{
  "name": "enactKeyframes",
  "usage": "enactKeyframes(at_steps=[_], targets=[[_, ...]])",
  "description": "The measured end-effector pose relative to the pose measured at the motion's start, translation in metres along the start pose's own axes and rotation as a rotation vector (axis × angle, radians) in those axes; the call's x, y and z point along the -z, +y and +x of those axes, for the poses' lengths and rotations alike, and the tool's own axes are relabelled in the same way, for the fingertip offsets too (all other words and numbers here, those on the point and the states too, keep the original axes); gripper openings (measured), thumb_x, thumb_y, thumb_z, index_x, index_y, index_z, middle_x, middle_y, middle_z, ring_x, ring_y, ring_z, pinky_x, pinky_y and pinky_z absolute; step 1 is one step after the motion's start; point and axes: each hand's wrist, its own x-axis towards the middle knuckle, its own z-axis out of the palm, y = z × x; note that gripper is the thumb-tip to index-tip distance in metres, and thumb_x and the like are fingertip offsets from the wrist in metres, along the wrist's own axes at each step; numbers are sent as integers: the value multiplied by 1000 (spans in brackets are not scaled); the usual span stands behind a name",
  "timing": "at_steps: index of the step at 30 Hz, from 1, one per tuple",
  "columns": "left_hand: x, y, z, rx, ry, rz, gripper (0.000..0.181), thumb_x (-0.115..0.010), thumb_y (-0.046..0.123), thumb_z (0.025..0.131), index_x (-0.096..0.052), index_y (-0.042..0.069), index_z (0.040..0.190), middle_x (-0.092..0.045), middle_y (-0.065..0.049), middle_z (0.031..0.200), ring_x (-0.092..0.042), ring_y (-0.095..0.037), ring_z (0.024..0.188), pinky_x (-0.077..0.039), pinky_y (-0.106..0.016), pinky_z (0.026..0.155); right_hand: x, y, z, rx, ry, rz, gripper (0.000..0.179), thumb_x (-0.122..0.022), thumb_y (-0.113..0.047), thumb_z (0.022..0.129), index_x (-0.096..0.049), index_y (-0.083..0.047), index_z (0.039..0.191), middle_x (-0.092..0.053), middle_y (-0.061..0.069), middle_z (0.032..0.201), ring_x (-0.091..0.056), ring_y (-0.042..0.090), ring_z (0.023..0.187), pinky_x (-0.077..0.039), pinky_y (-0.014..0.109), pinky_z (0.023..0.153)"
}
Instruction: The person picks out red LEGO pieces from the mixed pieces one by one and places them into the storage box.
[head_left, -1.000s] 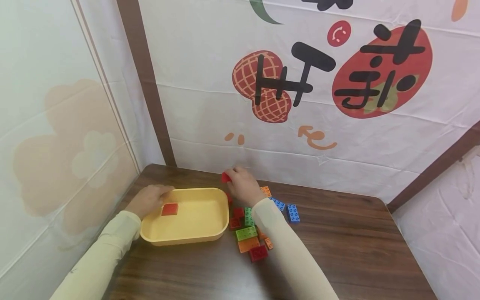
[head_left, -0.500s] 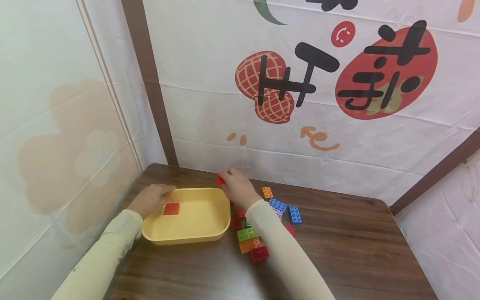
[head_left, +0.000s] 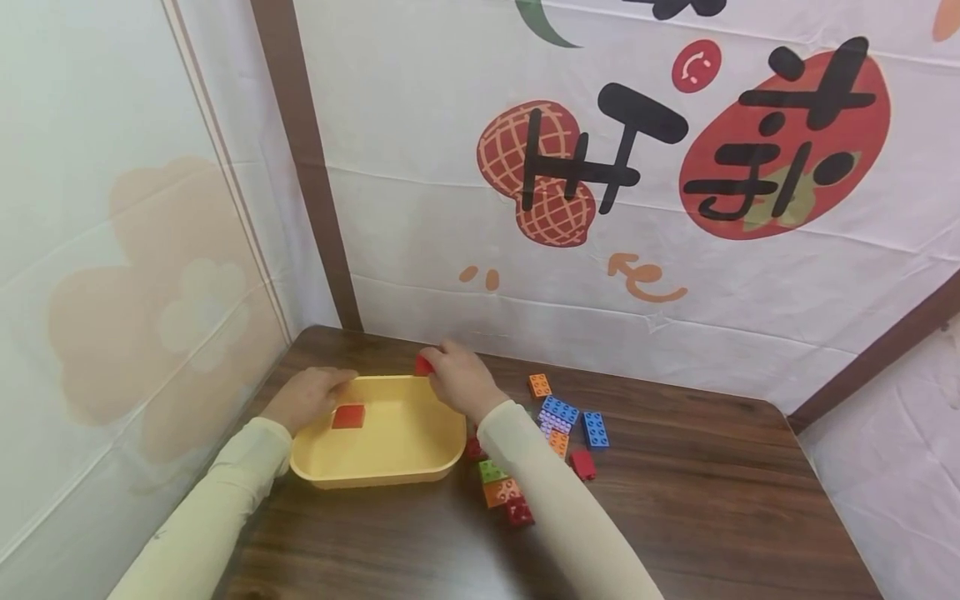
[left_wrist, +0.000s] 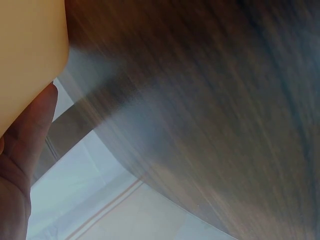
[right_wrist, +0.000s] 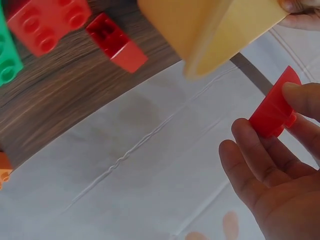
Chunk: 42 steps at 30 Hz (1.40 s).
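Note:
My left hand (head_left: pixel 307 397) grips the rim of a shallow yellow tub (head_left: pixel 397 477) at its back left corner. In the left wrist view, the fingers (left_wrist: pixel 35 125) lie against the outside of the tub's wall. A flat red building block (head_left: pixel 348 417) lies inside the tub, near that hand. My right hand (head_left: pixel 461 382) is over the tub's back right corner. Thumb and fingers pinch a second red building block (right_wrist: pixel 275 105), a curved one with studs, held up at the level of the rim. Part of this block is hidden by the hand in the head view.
Right of the tub lie several loose blocks: a lime green block (head_left: pixel 492 472), a dark red block (head_left: pixel 520 511), blue blocks (head_left: pixel 596 430) and an orange block (head_left: pixel 539 385). My right sleeve (head_left: pixel 555 492) covers part of them. A printed cloth wall (head_left: pixel 420 308) rises behind the brown table (head_left: pixel 675 500).
The right hand has moved left with the red building block, from beside the tub to above its back right corner. My left hand keeps its hold on the rim.

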Motion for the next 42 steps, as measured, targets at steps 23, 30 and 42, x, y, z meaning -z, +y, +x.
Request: enactKeyframes(at_steps=[23,30,42], targets=[[-2,-2,2,40,-36,11,37,-65,-2,87,-70,1,124,-72,-16,108,-66,-38,103,-50,-56,95,-21,-30,19,40,-99,-61,28,-67,-17,95,-68,-17,123,-61,2,100,-59,18,85,-54,31,79],[0,-1,2,43,-33,4,35,-65,-1,89,-70,2,124,-72,-16,110,-67,-39,103,-50,-56,96,-26,-37,23,49,-106,-92,29,-66,-19,95,-69,-19,125,-65,1,104,-62,19,95,-52,38,86],[1,2,2,62,-42,-2,36,-64,-1,89,-70,1,125,-72,-17,113,-66,-39,106,-49,-56,97,-42,-43,23,39,-228,-22,27,-68,-19,95,-70,-23,122,-67,-1,110,-60,16,107,-43,46,105]])
